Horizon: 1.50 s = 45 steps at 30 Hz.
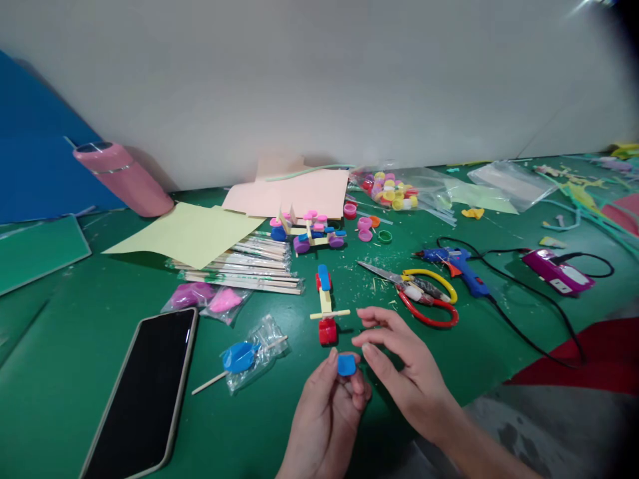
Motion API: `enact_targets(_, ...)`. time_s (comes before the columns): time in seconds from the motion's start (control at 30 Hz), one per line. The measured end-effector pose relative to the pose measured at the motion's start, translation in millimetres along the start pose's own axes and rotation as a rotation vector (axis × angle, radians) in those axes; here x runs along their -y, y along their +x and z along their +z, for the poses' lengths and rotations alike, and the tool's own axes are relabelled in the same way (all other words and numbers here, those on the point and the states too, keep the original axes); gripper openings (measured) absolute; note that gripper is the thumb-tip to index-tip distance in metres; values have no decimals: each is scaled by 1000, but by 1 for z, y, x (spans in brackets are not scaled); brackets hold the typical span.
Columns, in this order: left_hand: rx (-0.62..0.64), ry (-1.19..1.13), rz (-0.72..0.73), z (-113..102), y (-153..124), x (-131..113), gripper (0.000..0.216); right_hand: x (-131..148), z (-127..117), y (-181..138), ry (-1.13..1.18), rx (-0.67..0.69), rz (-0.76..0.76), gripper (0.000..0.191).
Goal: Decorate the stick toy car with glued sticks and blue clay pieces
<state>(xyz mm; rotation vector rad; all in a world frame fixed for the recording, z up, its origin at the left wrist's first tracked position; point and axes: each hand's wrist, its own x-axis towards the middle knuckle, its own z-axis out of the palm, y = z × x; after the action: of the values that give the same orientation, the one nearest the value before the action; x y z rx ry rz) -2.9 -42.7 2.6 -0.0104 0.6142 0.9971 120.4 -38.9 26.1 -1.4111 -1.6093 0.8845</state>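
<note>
Between the thumb and fingers of my left hand [327, 412] is a small flat blue piece of modelling clay [346, 364], roughly square. My right hand [407, 366] hovers just to its right, fingers apart and holding nothing. Directly beyond both hands stands a small toy vehicle [325, 303] with a pale stick body, red wheels, a blue strip on its far end and a crosswise stick near its front. Left of it lies an open clear bag with blue clay [239, 358] and a thin wooden stick [210, 384].
Scissors [419, 289], a blue glue gun [459, 266] with its cord and a purple power strip [559, 271] lie right. Finished-looking toy vehicles [319, 239], bottle caps [365, 229] and wrapped chopsticks [244, 269] are farther back. A phone [142, 392] and pink tumbler [124, 179] lie left.
</note>
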Motion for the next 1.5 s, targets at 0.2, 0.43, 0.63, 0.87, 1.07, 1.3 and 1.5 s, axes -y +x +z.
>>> enact_targets(0.2, -44, -15, -5, 4, -1, -2, 12, -1, 4, -1, -48, 10, -14, 12)
enact_targets(0.43, -24, 22, 18, 7, -2, 0, 15, 1, 4, 0, -81, -6, -29, 10)
enact_targets(0.63, -63, 94, 105, 5, -3, -1, 19, -3, 6, 2, -24, -79, -7, 9)
enact_targets(0.87, -180, 392, 277, 6, -6, 0, 23, -11, 12, 2, -14, -97, -13, 9)
enact_targets(1.07, -227, 481, 314, 0, -1, 1, 22, -15, 11, 0, -19, -68, -43, 12)
enact_targets(1.3, -262, 487, 311, 6, -2, 0, 23, -21, 11, 1, -12, -60, -120, 14)
enact_targets(1.5, -285, 579, 330, 12, -1, -4, 22, -24, 6, 0, -3, -6, -149, 19)
